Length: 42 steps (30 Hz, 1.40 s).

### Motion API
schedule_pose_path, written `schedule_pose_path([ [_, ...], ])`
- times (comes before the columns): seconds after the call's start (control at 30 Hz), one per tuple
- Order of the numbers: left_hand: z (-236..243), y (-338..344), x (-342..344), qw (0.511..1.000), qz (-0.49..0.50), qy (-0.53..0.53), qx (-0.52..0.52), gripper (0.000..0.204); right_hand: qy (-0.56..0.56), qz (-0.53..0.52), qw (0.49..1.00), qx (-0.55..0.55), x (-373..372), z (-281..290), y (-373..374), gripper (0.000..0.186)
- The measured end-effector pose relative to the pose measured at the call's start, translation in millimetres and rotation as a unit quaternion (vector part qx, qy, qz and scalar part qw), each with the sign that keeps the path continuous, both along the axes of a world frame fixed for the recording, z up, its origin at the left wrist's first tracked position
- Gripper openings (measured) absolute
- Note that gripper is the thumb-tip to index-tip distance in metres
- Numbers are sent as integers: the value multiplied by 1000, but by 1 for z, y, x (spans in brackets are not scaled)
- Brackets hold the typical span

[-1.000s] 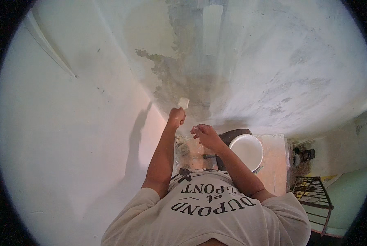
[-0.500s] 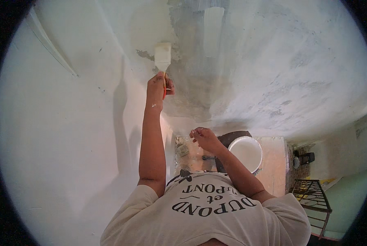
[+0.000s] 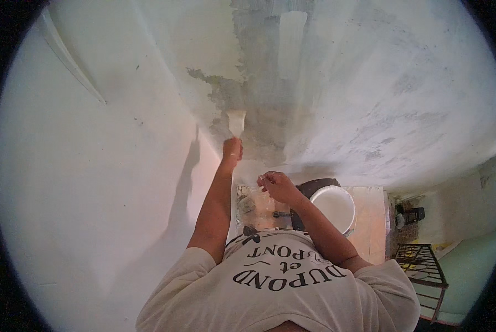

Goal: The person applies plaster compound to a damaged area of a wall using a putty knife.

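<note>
A wide flat paintbrush (image 3: 236, 119) with pale, paint-covered bristles points upward against the wall ahead. My left hand (image 3: 232, 150) is closed around its handle, which the fingers mostly hide. Grey bare patches of the wall (image 3: 264, 122) lie beside the bristles, right of the corner with a white side wall (image 3: 104, 182). My right hand (image 3: 278, 187) hangs in front of my chest, fingers curled in and nothing visible in them. White smears mark its fingertips. Below and right of it stands a white bucket (image 3: 351, 206), partly covered by my right forearm; its inside looks white.
The bucket stands on a tan surface (image 3: 369, 216) beside a dark round object (image 3: 317, 185). A dark-handled tool (image 3: 283, 214) and a greyish lump (image 3: 247, 205) lie left of it. At lower right is a dark metal rack (image 3: 422, 264). A pale strip (image 3: 73, 58) runs along the left wall.
My left hand has drawn the paintbrush downward and slightly right along the wall, baring to view the grey patch it covered. My right hand has barely moved.
</note>
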<state>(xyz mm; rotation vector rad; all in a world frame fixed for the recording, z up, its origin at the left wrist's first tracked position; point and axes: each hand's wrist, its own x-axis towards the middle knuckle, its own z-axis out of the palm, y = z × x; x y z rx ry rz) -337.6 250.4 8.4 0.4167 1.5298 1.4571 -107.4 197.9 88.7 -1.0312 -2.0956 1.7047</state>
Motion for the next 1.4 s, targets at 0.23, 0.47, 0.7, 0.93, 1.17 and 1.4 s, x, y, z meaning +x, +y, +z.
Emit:
schedule_pose_path([
  [0.23, -15, -22, 37, 982, -115, -85, -127, 28, 7, -4, 1000, -4, -1, -3, 4, 31],
  [0.47, 125, 16, -16, 984, -119, -105, -77, 18, 1, 19, 999, 47, -11, -13, -4, 32],
  [0.7, 239, -55, 9, 991, -89, 23, 96, 26, 20, 15, 999, 31, -14, -27, -6, 32],
  [0.93, 159, -23, 21, 988, -70, 49, 130, 24, -8, 7, 1000, 25, -6, -14, -10, 30],
  [1.17, -24, -6, 24, 998, -38, 6, -54, 25, 9, -15, 998, 55, 7, -20, -11, 29],
  [1.4, -21, 2, 42, 968, -114, -168, -144, 19, -9, -49, 998, 32, 25, -24, -1, 28],
])
